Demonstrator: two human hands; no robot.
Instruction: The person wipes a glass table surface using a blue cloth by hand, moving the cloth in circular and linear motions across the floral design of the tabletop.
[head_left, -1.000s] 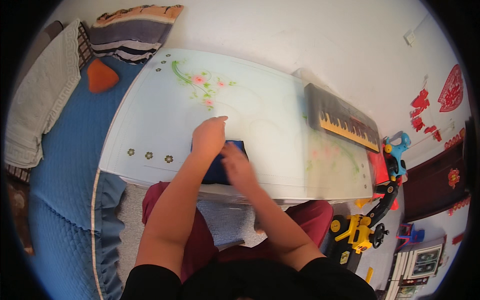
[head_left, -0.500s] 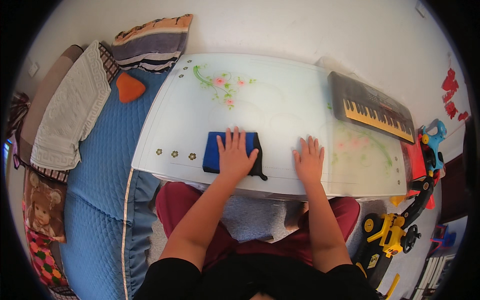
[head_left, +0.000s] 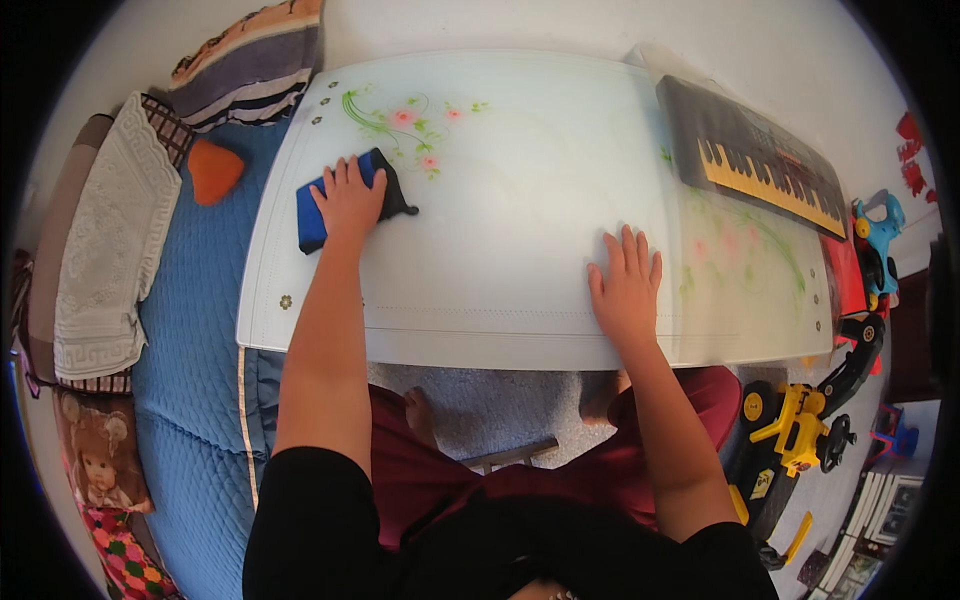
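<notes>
Toward the left side of a white glass-topped table lies a folded blue cloth with a black edge and a small black loop at one corner. My left hand rests flat on top of this cloth, fingers stretched out, and covers its middle. My right hand lies palm down on the bare glass right of centre, its fingers spread and nothing under them that I can see. Printed pink flowers with green stems decorate the tabletop beyond the cloth.
An electronic keyboard stands at the table's far right. On the left is a sofa with a blue quilted cover, an orange cushion and a striped pillow. A yellow-and-black ride-on toy is on the floor at right.
My left hand and the cloth have slid away from me and to the left across the tabletop, and the cloth has turned. My right hand stays flat on the glass. The view has shifted.
</notes>
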